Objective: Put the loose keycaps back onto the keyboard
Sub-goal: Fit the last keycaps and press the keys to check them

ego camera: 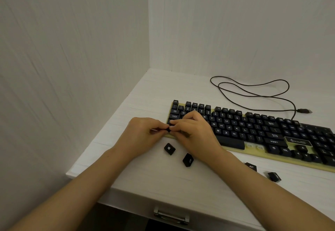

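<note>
Keycap (169, 128), black, one: my left hand (143, 132) and right hand (194, 132) pinch it together at the left corner of the keyboard (253, 127), I judge to align it.

You face a corner where two white walls with faint wood-grain streaks meet: the left wall (63, 58) runs beside you, the back wall (235, 22) stands ahead. A white desk (181, 185) fits into the corner. Its drawer (132, 203) has a metal handle (171, 216). Light is soft and even.
</note>
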